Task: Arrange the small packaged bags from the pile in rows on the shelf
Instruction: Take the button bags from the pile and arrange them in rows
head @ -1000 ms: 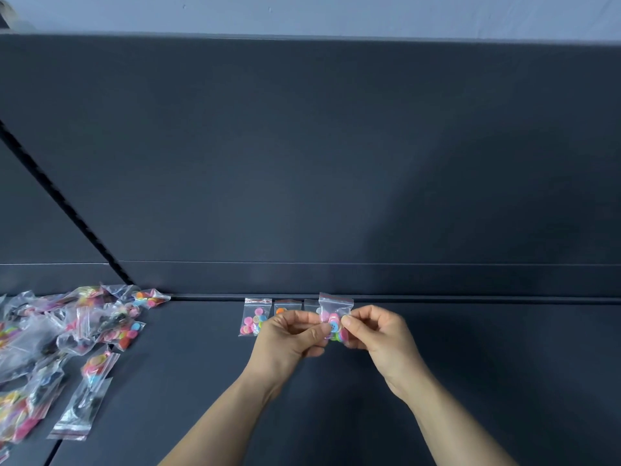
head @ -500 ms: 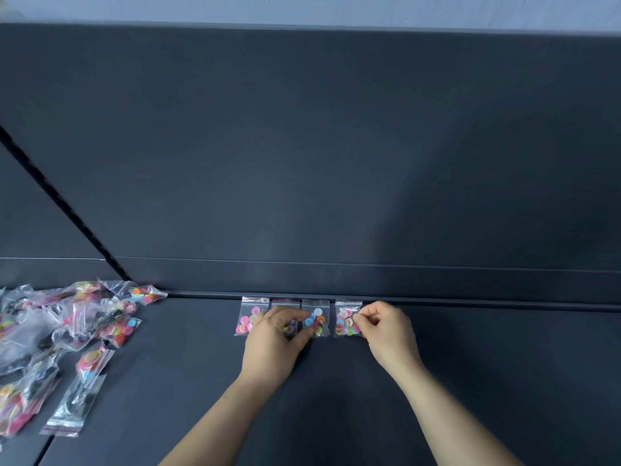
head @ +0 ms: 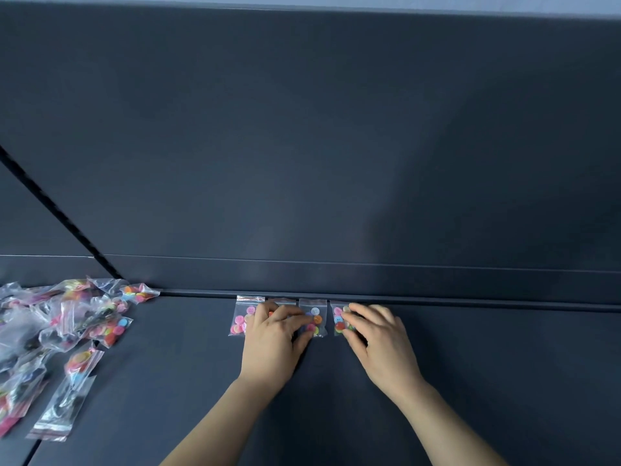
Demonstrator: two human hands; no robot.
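Flat-fingered, left hand (head: 274, 341) and right hand (head: 378, 341) press the bags (head: 316, 317); these look light and slippery, so I'd pinch the twelve-o'clock seal.

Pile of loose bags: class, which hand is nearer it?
Left. The left hand rests on the row of bags, right of the pile; the right hand lies farther right.
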